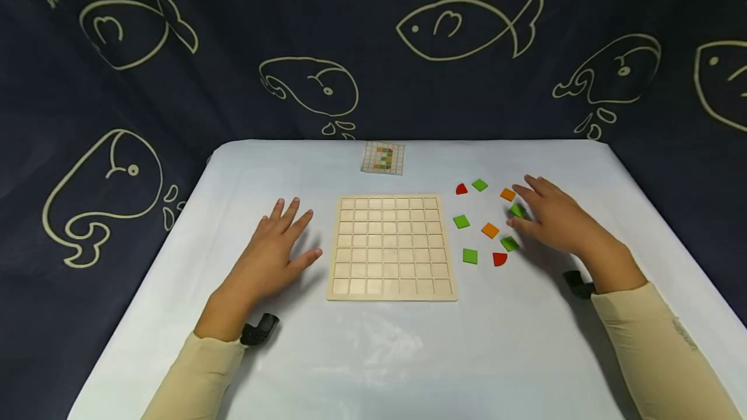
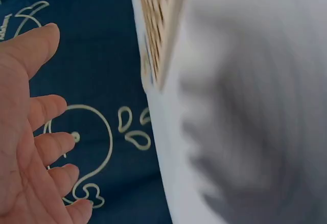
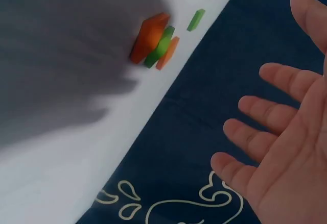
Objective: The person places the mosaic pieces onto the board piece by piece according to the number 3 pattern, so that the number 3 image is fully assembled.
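Observation:
My left hand [image 1: 274, 255] is held over the white table to the left of a wooden grid board [image 1: 391, 248], its fingers spread and nothing in them. In the left wrist view the same hand [image 2: 30, 147] is apart from the board's edge [image 2: 168, 35]. On the right, my right hand [image 1: 551, 216] hovers by a scatter of small flat tiles, fingers extended and holding nothing. Nearest to it are a green tile [image 1: 517, 210] and an orange tile [image 1: 508, 194]. The right wrist view has that hand [image 3: 286, 142] away from an orange tile [image 3: 149, 36].
Between board and right hand lie several green squares [image 1: 462, 221], another orange tile [image 1: 490, 231] and two red quarter-circle tiles [image 1: 500, 258]. Behind the board a pattern card [image 1: 382, 158] shows a coloured grid design. A dark blue printed cloth [image 1: 373, 102] hangs behind the table.

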### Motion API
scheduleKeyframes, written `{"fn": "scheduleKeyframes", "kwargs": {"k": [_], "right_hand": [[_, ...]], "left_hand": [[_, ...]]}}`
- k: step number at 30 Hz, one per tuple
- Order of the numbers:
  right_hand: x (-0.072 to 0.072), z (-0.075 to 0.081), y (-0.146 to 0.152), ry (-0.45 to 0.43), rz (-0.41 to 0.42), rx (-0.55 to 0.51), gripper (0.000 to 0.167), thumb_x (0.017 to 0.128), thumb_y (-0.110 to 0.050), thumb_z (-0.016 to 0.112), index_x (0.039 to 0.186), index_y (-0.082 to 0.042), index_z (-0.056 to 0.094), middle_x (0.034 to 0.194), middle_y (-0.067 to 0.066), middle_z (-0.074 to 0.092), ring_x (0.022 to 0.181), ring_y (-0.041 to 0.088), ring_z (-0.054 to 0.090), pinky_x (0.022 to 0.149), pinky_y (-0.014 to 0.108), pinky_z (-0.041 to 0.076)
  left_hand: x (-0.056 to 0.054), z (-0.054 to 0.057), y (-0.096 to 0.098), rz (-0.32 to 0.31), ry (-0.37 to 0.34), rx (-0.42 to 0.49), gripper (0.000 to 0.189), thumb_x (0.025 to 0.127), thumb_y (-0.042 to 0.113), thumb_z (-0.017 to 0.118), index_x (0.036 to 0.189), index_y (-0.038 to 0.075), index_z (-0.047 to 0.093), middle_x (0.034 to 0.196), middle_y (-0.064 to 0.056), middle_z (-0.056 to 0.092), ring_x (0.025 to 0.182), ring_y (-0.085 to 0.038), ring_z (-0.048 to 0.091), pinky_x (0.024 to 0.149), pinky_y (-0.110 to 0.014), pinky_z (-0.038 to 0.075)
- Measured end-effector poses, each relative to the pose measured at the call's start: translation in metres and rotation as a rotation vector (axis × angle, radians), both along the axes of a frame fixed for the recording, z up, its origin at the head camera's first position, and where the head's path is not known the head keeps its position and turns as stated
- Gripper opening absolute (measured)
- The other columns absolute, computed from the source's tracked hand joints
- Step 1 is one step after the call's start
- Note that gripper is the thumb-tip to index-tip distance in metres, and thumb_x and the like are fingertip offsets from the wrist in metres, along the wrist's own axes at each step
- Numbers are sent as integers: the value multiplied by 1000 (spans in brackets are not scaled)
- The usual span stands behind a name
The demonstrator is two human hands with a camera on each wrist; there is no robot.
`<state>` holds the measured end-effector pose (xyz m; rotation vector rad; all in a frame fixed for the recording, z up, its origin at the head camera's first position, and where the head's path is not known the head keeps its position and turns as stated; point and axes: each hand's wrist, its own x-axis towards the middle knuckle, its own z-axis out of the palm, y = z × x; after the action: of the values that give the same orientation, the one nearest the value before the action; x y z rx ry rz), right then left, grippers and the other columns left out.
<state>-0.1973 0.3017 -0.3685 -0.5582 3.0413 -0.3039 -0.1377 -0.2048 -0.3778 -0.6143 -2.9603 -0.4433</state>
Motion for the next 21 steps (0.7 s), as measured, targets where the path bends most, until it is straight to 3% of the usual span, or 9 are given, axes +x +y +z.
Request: {"fn": "scheduleKeyframes", "kwargs": {"k": [5, 13, 16, 21], "right_hand": [[-18, 2, -4, -37, 17, -46, 69, 91, -29, 72, 145, 5, 45, 151, 33, 32, 138, 52, 28, 111, 66, 25], [-43, 1, -9, -188, -13, -209, 58, 94, -21, 69, 145, -1, 47, 138, 28, 51, 127, 44, 45, 105, 64, 35], [-51, -2, -10, -228, -45, -267, 55, 95, -20, 68, 145, -4, 48, 139, 26, 51, 125, 42, 47, 103, 64, 38], [-62, -6, -10, -274, -62, -346, 53, 97, -23, 66, 143, -3, 49, 143, 23, 49, 129, 42, 46, 105, 62, 38]], "left_hand": [[10, -3, 17, -42, -38, 97, 71, 95, 45, 64, 150, 6, 44, 162, -17, 22, 150, -37, 9, 115, -64, 18], [25, -20, 29, -78, -137, 365, 66, 94, 37, 68, 149, 7, 46, 159, -14, 31, 149, -37, 18, 115, -59, 24], [27, -29, 31, -95, -166, 461, 64, 93, 34, 70, 148, 7, 47, 157, -14, 36, 147, -37, 24, 114, -59, 27], [25, -43, 30, -135, -203, 592, 58, 93, 25, 73, 143, 5, 52, 148, -9, 49, 140, -27, 40, 112, -50, 35]]}}
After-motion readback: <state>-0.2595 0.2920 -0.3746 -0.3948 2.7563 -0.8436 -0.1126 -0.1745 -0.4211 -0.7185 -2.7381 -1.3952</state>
